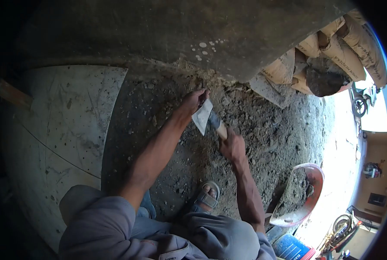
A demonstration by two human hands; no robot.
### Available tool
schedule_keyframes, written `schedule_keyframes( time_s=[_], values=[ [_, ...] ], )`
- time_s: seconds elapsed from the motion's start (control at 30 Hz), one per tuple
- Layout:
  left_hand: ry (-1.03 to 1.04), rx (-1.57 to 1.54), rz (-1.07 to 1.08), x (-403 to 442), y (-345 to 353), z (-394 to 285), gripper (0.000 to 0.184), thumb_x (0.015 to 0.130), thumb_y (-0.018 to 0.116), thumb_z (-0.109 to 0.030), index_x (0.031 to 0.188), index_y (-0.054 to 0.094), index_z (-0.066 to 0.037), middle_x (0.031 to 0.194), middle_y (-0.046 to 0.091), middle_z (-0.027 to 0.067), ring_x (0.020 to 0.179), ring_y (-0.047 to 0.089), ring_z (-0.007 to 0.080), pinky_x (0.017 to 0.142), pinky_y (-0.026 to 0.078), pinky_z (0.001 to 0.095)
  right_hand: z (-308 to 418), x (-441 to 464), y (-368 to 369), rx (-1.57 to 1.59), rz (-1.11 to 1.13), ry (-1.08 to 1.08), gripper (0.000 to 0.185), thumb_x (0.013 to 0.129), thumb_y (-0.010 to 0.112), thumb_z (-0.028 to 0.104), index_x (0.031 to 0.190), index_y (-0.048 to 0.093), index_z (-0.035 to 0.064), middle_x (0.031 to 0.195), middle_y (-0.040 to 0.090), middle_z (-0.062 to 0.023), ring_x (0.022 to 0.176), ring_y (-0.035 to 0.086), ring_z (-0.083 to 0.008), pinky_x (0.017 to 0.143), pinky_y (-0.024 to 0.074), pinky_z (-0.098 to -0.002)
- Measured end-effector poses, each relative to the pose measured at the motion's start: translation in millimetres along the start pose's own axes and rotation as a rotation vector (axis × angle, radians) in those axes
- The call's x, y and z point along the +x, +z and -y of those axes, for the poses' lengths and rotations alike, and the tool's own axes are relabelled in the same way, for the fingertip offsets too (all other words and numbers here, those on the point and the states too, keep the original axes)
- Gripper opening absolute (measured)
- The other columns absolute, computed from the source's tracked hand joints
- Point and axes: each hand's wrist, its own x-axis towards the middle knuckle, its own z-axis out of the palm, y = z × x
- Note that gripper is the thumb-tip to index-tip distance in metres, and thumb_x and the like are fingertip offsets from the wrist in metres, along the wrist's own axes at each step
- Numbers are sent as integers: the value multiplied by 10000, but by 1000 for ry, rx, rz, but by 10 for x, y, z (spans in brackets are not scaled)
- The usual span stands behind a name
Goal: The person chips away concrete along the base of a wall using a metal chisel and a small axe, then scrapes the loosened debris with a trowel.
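My right hand (233, 146) is closed around the pale wooden handle (221, 131) of a tool, which has a dark wrapped or metal section higher up. At its upper end is a flat, light grey, angular piece (202, 117) that looks like a blade; how it joins the handle is unclear. My left hand (195, 102) is bent closed just above this piece, near the foot of the wall (159, 39). What its fingers grip is hidden. Beneath both hands lies loose, crumbly grey soil and rubble (172, 143).
A pale board (72, 112) leans or lies on the left. Stacked cement bags (341, 56) stand at upper right. A reddish basin (317, 177) holding rubble sits at lower right, near a blue container (291, 247). My sandalled foot (208, 195) rests on the soil. Motorbikes (343, 225) stand beyond.
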Motion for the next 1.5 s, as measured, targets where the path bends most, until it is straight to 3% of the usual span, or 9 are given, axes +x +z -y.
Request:
schedule_keyframes(
  time_s=[0.17, 0.23, 0.3, 0.43, 0.57, 1.03, 1.37, 1.43, 1.5],
  values=[
    [9, -51, 39, 12, -49, 47, 211, 946, 469, -221, 925, 585, -47, 668, 571, -14, 565, 525, 90, 537, 427, 240, 201, -158, -47, 236, -264, -669, 215, 741, 637, 149, 837, 481, 36, 694, 577, -155, 633, 622, -353, 599, 493, -443],
    [53, 15, -74, -18, 44, 37, 208, 947, 467, -226, 930, 583, -54, 673, 572, -16, 565, 524, 89, 531, 422, 241, -127, 40, 148, 257, -293, -731, 234, 728, 651, 157, 836, 483, 36, 701, 582, -148, 657, 623, -355, 611, 493, -445],
    [-6, 18, -69, 136, -94, 130, 218, 949, 454, -216, 917, 590, -49, 675, 574, -6, 566, 517, 97, 509, 402, 246, -284, 165, 207, -45, -7, -37, 231, 723, 650, 149, 848, 486, 44, 703, 584, -150, 670, 617, -364, 607, 491, -452],
    [-88, 72, 138, 243, -336, 119, 218, 951, 464, -240, 955, 588, -61, 664, 555, -28, 562, 499, 83, 535, 418, 243, -132, -146, 179, 78, -43, -225, 230, 703, 630, 121, 861, 477, 51, 719, 577, -174, 669, 595, -399, 604, 489, -457],
    [230, 286, -29, -18, -283, 281, 239, 956, 460, -229, 996, 583, -28, 669, 550, -7, 562, 490, 86, 525, 404, 225, -84, -357, 222, 123, -59, -256, 262, 663, 641, 128, 835, 460, 48, 745, 571, -173, 680, 587, -402, 593, 481, -449],
    [70, -190, 302, -44, -339, 67, 293, 952, 440, -219, 1100, 536, 16, 625, 516, -22, 529, 415, 83, 512, 347, 232, -12, -367, 221, 111, 52, -108, 272, 719, 663, 189, 878, 503, 37, 771, 591, -185, 729, 606, -394, 613, 489, -437],
    [19, -218, 381, 96, -554, 17, 308, 944, 454, -230, 1120, 531, 12, 610, 496, -15, 558, 421, 101, 554, 367, 239, 220, 101, 9, -89, -116, -779, 204, 678, 623, 117, 842, 504, 92, 672, 537, -66, 572, 582, -257, 511, 492, -369],
    [20, -205, 373, 105, -615, 46, 307, 942, 459, -234, 1114, 534, 8, 611, 497, -14, 558, 422, 101, 561, 370, 239, 36, 269, 87, -270, 52, -151, 208, 671, 635, 106, 834, 507, 85, 655, 540, -70, 547, 575, -248, 487, 491, -371],
    [-41, -223, 442, 122, -644, 35, 302, 938, 466, -239, 1092, 538, 11, 611, 498, -16, 558, 418, 99, 564, 365, 239, 49, 188, 133, -233, -9, -171, 193, 680, 629, 99, 815, 494, 74, 637, 539, -77, 525, 566, -261, 488, 495, -388]
  ],
)
